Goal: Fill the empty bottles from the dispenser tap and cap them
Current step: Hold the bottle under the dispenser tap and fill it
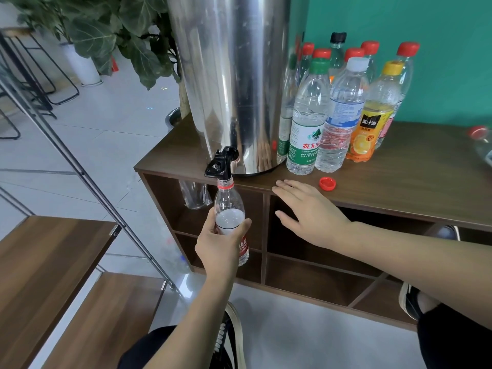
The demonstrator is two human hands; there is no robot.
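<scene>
My left hand (219, 242) grips a clear, uncapped bottle (228, 206) with a red neck ring and red label. It is held upright, its mouth right under the black tap (219, 163) of the steel dispenser (231, 75). Water fills the bottle to about the shoulder. My right hand (308, 214) hovers open, fingers spread, in front of the cabinet's front edge, holding nothing. A loose red cap (327, 183) lies on the cabinet top (399, 182), just right of that hand.
Several capped bottles (338, 107) stand in a cluster right of the dispenser against the teal wall. An empty bottle (194, 195) sits in the cabinet's upper left cubby. A leafy plant (106, 30) stands behind. Wooden steps (40, 262) and a metal rail lie at left.
</scene>
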